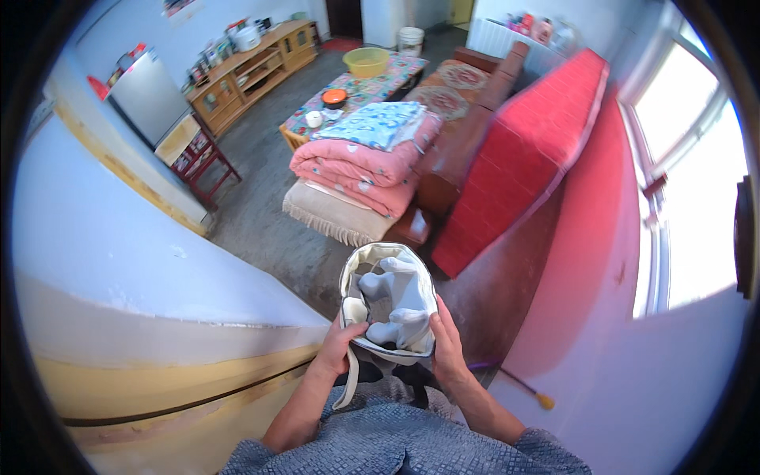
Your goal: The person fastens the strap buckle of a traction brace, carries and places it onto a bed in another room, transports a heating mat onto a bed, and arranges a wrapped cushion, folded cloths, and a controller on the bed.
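A cream cloth bag (pixel 369 255) with dark edging hangs mouth-up in front of my body, held between both hands. Its opening faces me, and light grey cloth pieces (pixel 404 297) with finger-like parts, which look like gloves, lie bunched inside. My left hand (pixel 339 344) grips the left side, its thumb over the rim. Below that hand dangles a cream strap (pixel 349 384). On the opposite side, my right hand (pixel 448 336) clasps the bag's wall with its fingers along the outside. The bag's underside is hidden.
Ahead, folded pink quilts (pixel 356 162) rest on a fringed beige cover (pixel 336 214). A red mattress (pixel 522 166) leans beside the brown sofa (pixel 455 150). Walls flank me closely, with a window (pixel 689 158) at right. A yellow-tipped stick (pixel 526 386) stands low right.
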`<state>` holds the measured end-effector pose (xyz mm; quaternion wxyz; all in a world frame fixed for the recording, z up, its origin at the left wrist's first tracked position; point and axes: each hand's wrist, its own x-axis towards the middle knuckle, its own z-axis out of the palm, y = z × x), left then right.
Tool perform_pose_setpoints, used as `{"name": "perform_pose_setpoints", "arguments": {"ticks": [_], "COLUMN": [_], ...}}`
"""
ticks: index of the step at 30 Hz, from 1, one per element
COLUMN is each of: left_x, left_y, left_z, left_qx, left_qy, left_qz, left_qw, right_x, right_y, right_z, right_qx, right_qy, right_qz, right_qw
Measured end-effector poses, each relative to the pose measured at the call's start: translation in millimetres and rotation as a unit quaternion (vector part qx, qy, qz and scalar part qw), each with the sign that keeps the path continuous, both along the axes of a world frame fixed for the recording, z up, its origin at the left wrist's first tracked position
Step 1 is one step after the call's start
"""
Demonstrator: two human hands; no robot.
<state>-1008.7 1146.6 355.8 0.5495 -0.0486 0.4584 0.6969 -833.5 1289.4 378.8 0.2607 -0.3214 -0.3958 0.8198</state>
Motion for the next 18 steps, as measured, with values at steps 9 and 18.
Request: {"name": "perform_pose_setpoints", "arguments": {"ticks": [9, 18], "left_x": [-132, -257], "left_y": [87, 128], "left_z": [0, -3], "left_qx": [0.030, 0.000], "left_qy": [0.038, 0.090], "left_qz": [0.125, 0.246], "left_qw": [0.991, 0.965], "right_x": [-121, -243], "right_y": [98, 184], "right_z": [-4, -25], "right_qx": [0.024, -0.053], "right_qy": [-0.002, -0.066], "right_qz": [0.102, 0.140], "right_qw": [0.995, 0.986]}}
